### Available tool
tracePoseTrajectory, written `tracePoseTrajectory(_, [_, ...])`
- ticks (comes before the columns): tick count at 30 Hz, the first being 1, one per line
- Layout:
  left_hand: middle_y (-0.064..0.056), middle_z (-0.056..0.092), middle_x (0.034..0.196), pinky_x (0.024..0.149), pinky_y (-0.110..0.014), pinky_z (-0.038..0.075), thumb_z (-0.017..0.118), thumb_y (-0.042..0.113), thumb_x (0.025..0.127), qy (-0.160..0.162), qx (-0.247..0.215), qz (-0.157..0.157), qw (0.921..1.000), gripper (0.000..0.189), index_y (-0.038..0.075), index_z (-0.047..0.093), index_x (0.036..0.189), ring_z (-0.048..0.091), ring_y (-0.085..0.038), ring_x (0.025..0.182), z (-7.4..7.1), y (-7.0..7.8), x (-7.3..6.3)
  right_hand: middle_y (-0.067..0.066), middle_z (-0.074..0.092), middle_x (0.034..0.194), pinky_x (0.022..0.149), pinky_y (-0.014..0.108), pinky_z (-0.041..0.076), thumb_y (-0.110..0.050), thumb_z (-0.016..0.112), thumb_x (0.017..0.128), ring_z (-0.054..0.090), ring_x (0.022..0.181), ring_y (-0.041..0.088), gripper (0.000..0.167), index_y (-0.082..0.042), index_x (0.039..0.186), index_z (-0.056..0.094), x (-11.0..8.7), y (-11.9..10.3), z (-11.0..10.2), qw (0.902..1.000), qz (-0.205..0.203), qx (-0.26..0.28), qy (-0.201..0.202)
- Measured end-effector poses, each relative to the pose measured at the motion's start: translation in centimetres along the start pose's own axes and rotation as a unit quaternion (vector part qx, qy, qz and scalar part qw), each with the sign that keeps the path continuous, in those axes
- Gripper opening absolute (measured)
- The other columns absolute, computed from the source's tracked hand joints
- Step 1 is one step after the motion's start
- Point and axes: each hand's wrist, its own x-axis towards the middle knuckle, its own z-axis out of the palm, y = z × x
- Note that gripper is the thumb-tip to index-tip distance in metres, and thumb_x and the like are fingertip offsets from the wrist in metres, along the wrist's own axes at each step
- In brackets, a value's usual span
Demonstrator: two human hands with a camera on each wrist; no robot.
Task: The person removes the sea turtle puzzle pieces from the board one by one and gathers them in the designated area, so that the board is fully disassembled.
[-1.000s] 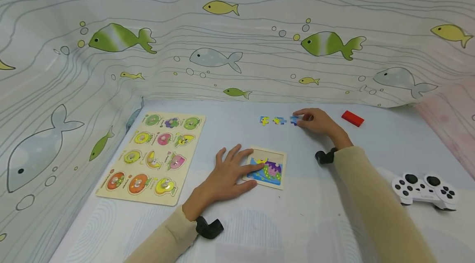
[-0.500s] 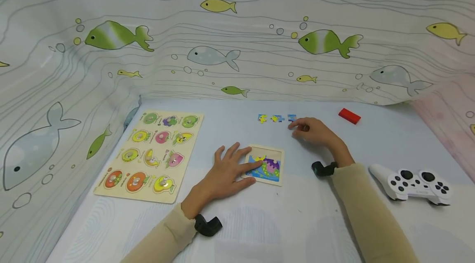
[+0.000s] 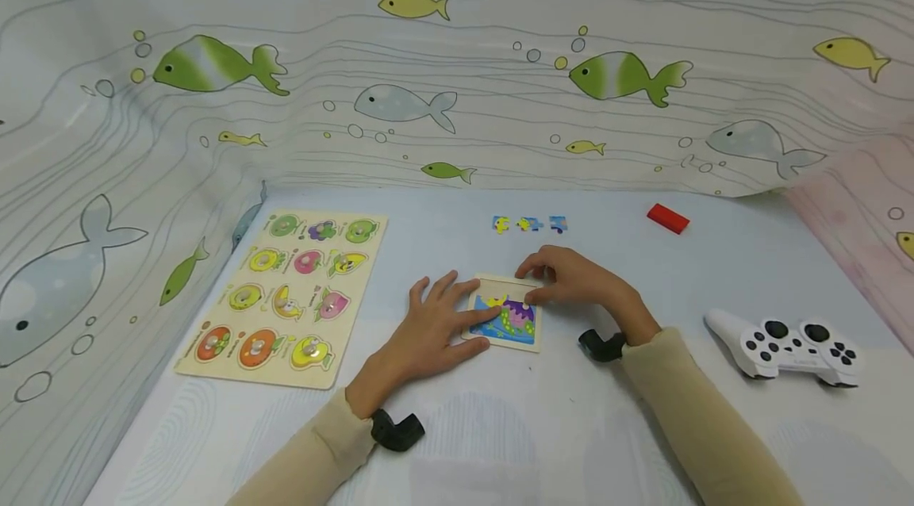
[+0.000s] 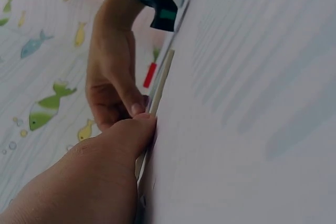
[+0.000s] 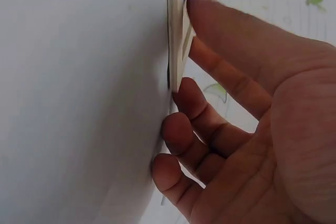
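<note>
My left hand (image 3: pixel 435 327) lies with spread fingers over the left side of a small wooden jigsaw tray (image 3: pixel 503 346); its index finger rests on the picture. Blue, purple, pink and green jigsaw pieces (image 3: pixel 516 320) fill the lower part, while bare wood shows along the top. At the tray's upper right corner is my right hand (image 3: pixel 571 276), fingers curled. In the right wrist view its thumb (image 5: pixel 202 1) reaches over the picture, and other fingertips sit near the tray's edge. A bit of purple shows by the thumb in the left wrist view; I cannot tell if it is pinched.
Three loose jigsaw pieces (image 3: pixel 529 224) lie in a row behind the tray. A wooden fruit peg puzzle (image 3: pixel 282 300) is at the left. To the right are a red block (image 3: pixel 668 218) and a white game controller (image 3: pixel 793 351). A fish-print curtain (image 3: pixel 400 141) rises behind the table.
My right hand has left the rightmost loose piece and come toward me and left to the tray's corner. The three loose pieces stay in their row. My left hand remains on the tray.
</note>
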Motion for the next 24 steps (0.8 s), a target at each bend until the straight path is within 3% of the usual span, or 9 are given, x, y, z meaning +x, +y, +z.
tracePoseTrajectory(8, [-0.009, 0.044, 0.159, 0.113, -0.070, 0.018, 0.057, 0.055, 0.098, 0.013, -0.012, 0.020, 0.9996, 0.048, 0.039, 0.058, 0.143, 0.030, -0.042, 0.151, 0.0, -0.1, 0.3, 0.005, 0.062, 0.103, 0.077, 0.030, 0.045, -0.021, 0.081, 0.087, 0.052, 0.089, 0.020, 0.037, -0.014, 0.123, 0.071, -0.2, -0.9, -0.1, 0.9999, -0.007, -0.015, -0.005])
tracePoseTrajectory(12, [-0.006, 0.045, 0.159, 0.114, -0.068, 0.018, 0.058, 0.054, 0.097, 0.016, -0.023, 0.010, 0.9995, 0.047, 0.036, 0.060, 0.141, 0.032, -0.038, 0.152, -0.1, -0.3, 0.4, 0.007, 0.061, 0.104, 0.077, 0.030, 0.046, -0.020, 0.080, 0.088, 0.052, 0.089, 0.020, 0.037, -0.013, 0.123, 0.071, -0.1, -0.9, -0.3, 0.9997, -0.016, -0.018, -0.010])
tracePoseTrajectory(18, [0.000, 0.050, 0.156, 0.116, -0.066, 0.017, 0.067, 0.053, 0.091, 0.029, -0.051, -0.019, 0.9981, 0.037, 0.030, 0.066, 0.120, 0.035, -0.032, 0.152, -0.2, -0.7, 0.4, 0.006, 0.062, 0.105, 0.080, 0.032, 0.046, -0.017, 0.079, 0.088, 0.052, 0.092, 0.020, 0.037, -0.014, 0.124, 0.071, 0.0, -1.2, 0.1, 0.9996, -0.021, -0.017, -0.004])
tracePoseTrajectory(24, [-0.003, 0.053, 0.155, 0.115, -0.066, 0.019, 0.070, 0.052, 0.091, 0.036, -0.058, -0.004, 0.9977, 0.027, 0.030, 0.068, 0.107, 0.039, -0.033, 0.150, 0.1, -0.9, 0.4, 0.003, 0.067, 0.104, 0.083, 0.034, 0.044, -0.014, 0.074, 0.091, 0.054, 0.097, 0.021, 0.023, -0.016, 0.114, 0.078, 0.2, -2.2, 1.0, 0.9979, -0.062, -0.013, 0.013])
